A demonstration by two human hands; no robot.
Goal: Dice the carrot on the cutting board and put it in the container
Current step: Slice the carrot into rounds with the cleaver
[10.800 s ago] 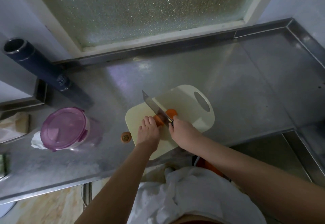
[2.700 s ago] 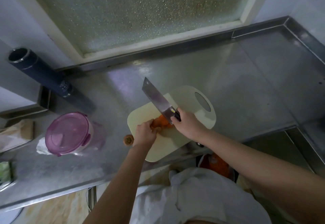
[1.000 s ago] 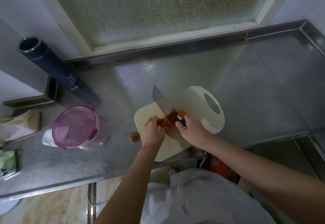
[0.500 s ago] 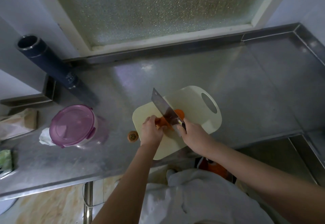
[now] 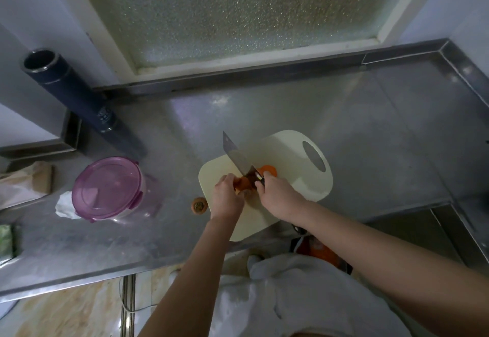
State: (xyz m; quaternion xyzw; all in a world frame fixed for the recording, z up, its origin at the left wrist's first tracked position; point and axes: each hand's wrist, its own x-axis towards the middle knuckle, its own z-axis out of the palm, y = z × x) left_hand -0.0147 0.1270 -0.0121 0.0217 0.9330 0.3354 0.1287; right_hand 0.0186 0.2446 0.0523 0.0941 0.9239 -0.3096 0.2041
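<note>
A cream cutting board (image 5: pixel 285 156) lies on the steel counter. On it sits an orange carrot piece (image 5: pixel 243 183), partly covered by my hands, with cut pieces (image 5: pixel 268 170) to the right of the blade. My left hand (image 5: pixel 226 199) holds the carrot down with curled fingers. My right hand (image 5: pixel 277 197) grips the handle of a cleaver (image 5: pixel 236 156), whose blade stands across the carrot. The container (image 5: pixel 111 187), with a purple lid shut on it, stands to the left of the board.
A cut carrot end (image 5: pixel 199 205) lies on the counter just left of the board. A dark tube (image 5: pixel 76 101) leans at the back left. Crumpled paper (image 5: pixel 63 204) and a wrapped packet (image 5: pixel 25 186) sit by the container. A sink recess (image 5: pixel 423 231) opens at the right.
The cleaver was lifted 2.7 s ago and has come down on the carrot. Over the last second both hands stay on carrot and knife, with only small shifts.
</note>
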